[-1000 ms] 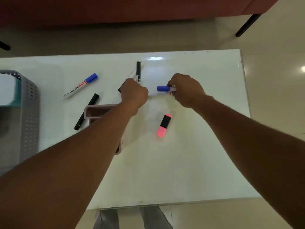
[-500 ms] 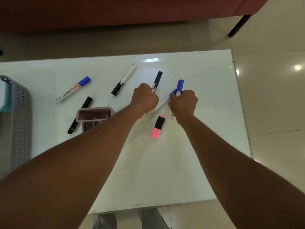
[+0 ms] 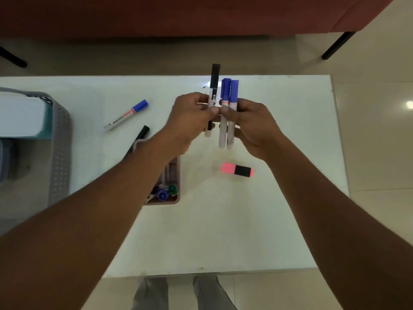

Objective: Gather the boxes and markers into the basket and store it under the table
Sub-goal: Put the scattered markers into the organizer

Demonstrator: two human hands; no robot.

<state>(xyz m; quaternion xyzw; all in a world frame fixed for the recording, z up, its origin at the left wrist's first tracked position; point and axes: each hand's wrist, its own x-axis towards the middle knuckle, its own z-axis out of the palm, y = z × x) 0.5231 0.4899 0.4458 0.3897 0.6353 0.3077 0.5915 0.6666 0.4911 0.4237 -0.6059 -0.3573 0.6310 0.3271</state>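
Observation:
My left hand [image 3: 190,117] holds a black-capped white marker [image 3: 214,86] upright above the table. Beside it, my right hand [image 3: 250,126] grips two blue-capped white markers [image 3: 230,92], also upright. The thumbs of both hands nearly touch. A pink highlighter [image 3: 237,170] lies on the white table [image 3: 223,231] below my right hand. Further left lie a blue-capped marker [image 3: 126,115] and a black marker [image 3: 141,135]. A pink box [image 3: 176,175] holding several markers sits under my left forearm. The grey basket [image 3: 60,139] stands at the left edge with a white and teal box [image 3: 21,115] inside.
A dark red sofa [image 3: 178,16] with black legs stands beyond the table's far edge. Beige floor tiles lie to the right. My trouser legs [image 3: 183,294] show below the table's near edge.
Both hands have lifted off the table with their markers and turned them upright, close together. The pink highlighter now lies crosswise. The head camera has shifted, and the basket shows more.

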